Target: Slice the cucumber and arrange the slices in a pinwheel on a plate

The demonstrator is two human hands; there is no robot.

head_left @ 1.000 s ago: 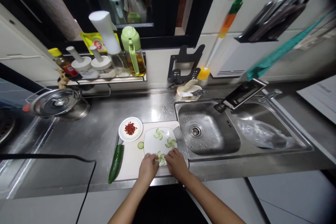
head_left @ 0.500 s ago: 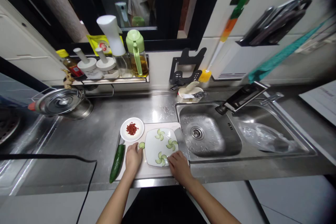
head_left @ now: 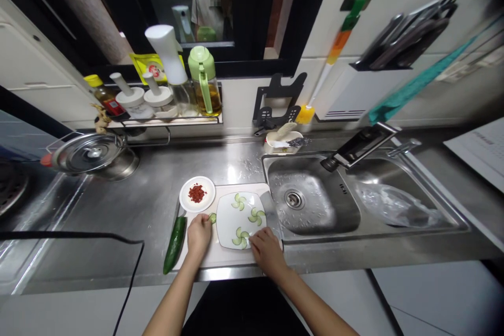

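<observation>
My left hand [head_left: 199, 236] is closed in a pinch at the edge of the small cucumber slices [head_left: 212, 218], which lie on a pale cutting board [head_left: 208, 260]. Right of it, a white square plate [head_left: 232, 220] carries three pinwheels of cucumber slices [head_left: 240, 238]. My right hand [head_left: 270, 253] bends over the plate's lower right corner, thumb and fingertips together beside the lowest pinwheel; whatever is between them is hidden. A whole-skinned cucumber piece [head_left: 174, 247] lies along the board's left edge. Above my left hand sits a round white dish [head_left: 184, 200] of chopped red bits [head_left: 197, 193].
A steel double sink [head_left: 315, 199] with a black faucet [head_left: 350, 149] is to the right, a plastic bag [head_left: 394, 207] in its far basin. A lidded pot [head_left: 114, 160] stands at left. Above are a seasoning shelf [head_left: 169, 122] and a knife holder [head_left: 346, 92]. A black cable [head_left: 134, 273] hangs at left.
My left fingertips have moved onto the cucumber slices, which look slightly shifted apart. My right hand has barely moved, and the view has turned slightly.
</observation>
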